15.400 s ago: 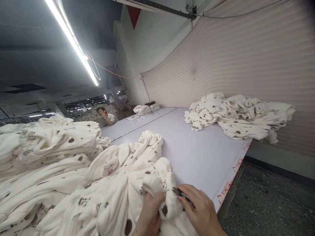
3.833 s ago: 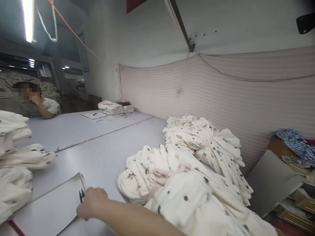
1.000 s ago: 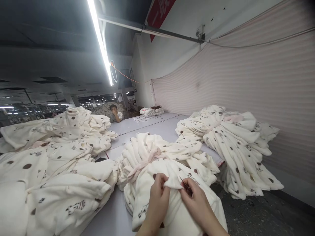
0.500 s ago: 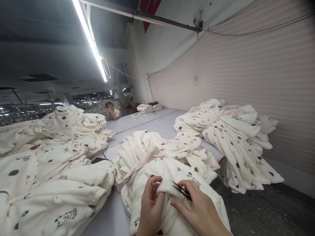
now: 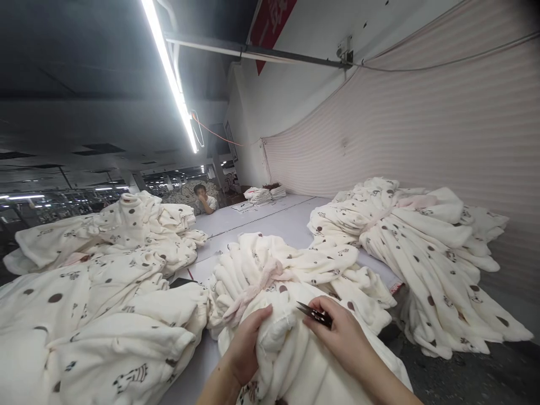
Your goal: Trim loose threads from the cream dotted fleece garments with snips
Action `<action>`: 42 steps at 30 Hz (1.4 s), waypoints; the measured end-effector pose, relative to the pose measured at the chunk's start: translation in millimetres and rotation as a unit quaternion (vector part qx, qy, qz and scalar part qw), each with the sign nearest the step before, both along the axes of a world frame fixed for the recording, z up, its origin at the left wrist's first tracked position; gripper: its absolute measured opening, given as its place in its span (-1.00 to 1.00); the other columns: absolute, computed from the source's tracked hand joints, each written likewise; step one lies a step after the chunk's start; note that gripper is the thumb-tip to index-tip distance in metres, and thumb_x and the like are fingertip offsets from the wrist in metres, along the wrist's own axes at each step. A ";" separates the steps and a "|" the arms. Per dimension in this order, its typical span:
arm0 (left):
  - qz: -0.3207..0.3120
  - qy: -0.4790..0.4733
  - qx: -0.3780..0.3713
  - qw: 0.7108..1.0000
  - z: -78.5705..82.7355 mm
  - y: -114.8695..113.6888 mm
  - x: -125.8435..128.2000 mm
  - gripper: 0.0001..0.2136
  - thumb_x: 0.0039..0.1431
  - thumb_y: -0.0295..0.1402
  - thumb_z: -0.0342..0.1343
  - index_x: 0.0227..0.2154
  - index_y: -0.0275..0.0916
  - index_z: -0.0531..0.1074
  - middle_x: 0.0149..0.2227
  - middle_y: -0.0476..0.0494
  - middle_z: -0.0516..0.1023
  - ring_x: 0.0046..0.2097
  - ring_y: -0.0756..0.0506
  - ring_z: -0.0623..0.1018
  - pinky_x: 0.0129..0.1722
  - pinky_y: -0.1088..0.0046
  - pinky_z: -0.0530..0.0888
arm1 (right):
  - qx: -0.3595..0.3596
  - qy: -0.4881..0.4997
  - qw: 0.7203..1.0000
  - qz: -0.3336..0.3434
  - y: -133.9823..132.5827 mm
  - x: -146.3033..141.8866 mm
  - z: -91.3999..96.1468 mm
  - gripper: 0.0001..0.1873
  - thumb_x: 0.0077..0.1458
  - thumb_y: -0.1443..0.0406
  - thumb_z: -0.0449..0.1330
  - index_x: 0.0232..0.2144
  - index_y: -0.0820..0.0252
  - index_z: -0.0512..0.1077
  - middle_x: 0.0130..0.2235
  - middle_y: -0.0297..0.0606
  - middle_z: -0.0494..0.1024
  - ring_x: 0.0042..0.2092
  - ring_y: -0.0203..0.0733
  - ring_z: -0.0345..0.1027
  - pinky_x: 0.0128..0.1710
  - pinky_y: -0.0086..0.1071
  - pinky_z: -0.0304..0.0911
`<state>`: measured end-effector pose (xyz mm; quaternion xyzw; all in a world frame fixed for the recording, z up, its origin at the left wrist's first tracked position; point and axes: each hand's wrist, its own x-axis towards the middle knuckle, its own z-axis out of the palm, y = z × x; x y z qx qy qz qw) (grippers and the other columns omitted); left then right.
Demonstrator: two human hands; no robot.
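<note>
A bundle of cream fleece garments (image 5: 295, 270) with brown dots lies on the grey table (image 5: 287, 219) right in front of me, tied with a pink strip. My left hand (image 5: 247, 343) is closed on a fold of the top garment. My right hand (image 5: 341, 334) rests on the same garment and grips small dark thread snips (image 5: 314, 314), blades pointing left toward the fold.
A large heap of the same fleece (image 5: 97, 292) fills the left side. Another bundle (image 5: 422, 242) hangs over the table's right edge by a striped pink curtain (image 5: 422, 124). A seated person (image 5: 205, 198) and stacked white pieces (image 5: 264, 194) are at the far end.
My left hand has shifted from pinching the fabric edge to gripping a bunched fold. The snips have lifted slightly off the cloth. The view has tilted a little.
</note>
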<state>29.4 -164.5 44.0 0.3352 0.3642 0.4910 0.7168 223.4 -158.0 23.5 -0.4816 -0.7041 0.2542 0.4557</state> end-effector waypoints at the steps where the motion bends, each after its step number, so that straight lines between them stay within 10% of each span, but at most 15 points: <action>1: -0.003 -0.001 0.002 1.000 0.7 -0.3 0.8 -0.69 0.09 -0.31 0.11 -0.12 -0.34 0.47 -0.26 -0.22 0.62 -0.11 -0.21 0.56 -0.06 0.29 0.42 | 0.010 -0.008 1.000 0.008 -4.7 3.2 1.4 -0.84 0.06 0.15 0.16 -0.33 0.07 0.43 -0.31 -0.33 0.50 -0.26 -0.15 0.37 -0.30 -0.39 0.23; 7: -0.039 0.029 0.028 0.998 6.1 -4.3 9.1 -0.71 0.10 -0.32 0.11 -0.15 -0.36 0.50 -0.21 -0.23 0.61 -0.09 -0.21 0.53 -0.04 0.30 0.39 | 0.083 -0.084 0.993 0.003 -17.4 7.6 11.3 -0.75 0.14 0.14 0.09 -0.17 -0.04 0.49 -0.25 -0.30 0.54 -0.22 -0.13 0.42 -0.30 -0.38 0.25; 18: -0.126 0.016 0.001 0.992 18.9 3.7 4.8 -0.52 0.16 -0.02 -0.07 -0.31 -0.36 0.53 -0.36 -0.27 0.61 -0.21 -0.27 0.58 -0.19 0.26 0.45 | 0.004 0.033 0.999 -0.035 -6.4 5.7 -1.9 -0.69 0.11 0.06 0.07 -0.22 0.05 0.48 -0.20 -0.24 0.53 -0.18 -0.08 0.38 -0.21 -0.32 0.24; 23: -0.108 0.066 0.031 0.991 23.2 10.1 -2.7 -0.78 0.05 -0.27 0.17 -0.32 -0.33 0.53 -0.40 -0.19 0.61 -0.31 -0.16 0.58 -0.27 0.40 0.45 | -0.058 0.112 0.992 0.010 2.1 3.4 -8.8 -0.79 -0.04 0.14 0.21 -0.38 0.14 0.46 -0.36 -0.31 0.48 -0.31 -0.15 0.31 -0.31 -0.38 0.18; 30: -0.038 0.147 0.082 0.985 41.6 24.2 -0.1 -0.75 0.06 -0.32 0.20 -0.19 -0.28 0.49 -0.27 -0.17 0.61 -0.29 -0.08 0.56 -0.27 0.48 0.45 | -0.224 0.367 0.879 0.205 6.6 12.0 -8.9 -0.77 0.08 0.15 0.12 -0.44 0.22 0.34 -0.55 -0.49 0.27 -0.64 -0.49 -0.25 -0.62 -0.51 -0.33; 37: 0.009 0.128 0.084 0.988 40.9 37.4 17.0 -0.67 0.06 -0.19 0.17 -0.17 -0.31 0.45 -0.30 -0.22 0.61 -0.31 -0.14 0.58 -0.28 0.36 0.49 | -0.071 0.169 0.983 -0.007 -4.1 36.0 -28.5 -0.72 0.10 0.10 0.07 -0.39 0.15 0.44 -0.31 -0.26 0.51 -0.22 -0.15 0.35 -0.27 -0.41 0.21; 42: 0.104 0.215 0.182 0.954 43.1 43.3 26.6 -0.72 0.03 -0.15 0.14 -0.26 -0.23 0.46 -0.45 -0.02 0.55 -0.46 -0.02 0.50 -0.42 0.49 0.42 | -0.070 0.151 0.982 -0.090 3.0 48.7 -54.8 -0.68 0.02 0.16 0.11 -0.18 0.12 0.46 -0.14 -0.17 0.55 -0.07 -0.01 0.37 -0.09 -0.22 0.23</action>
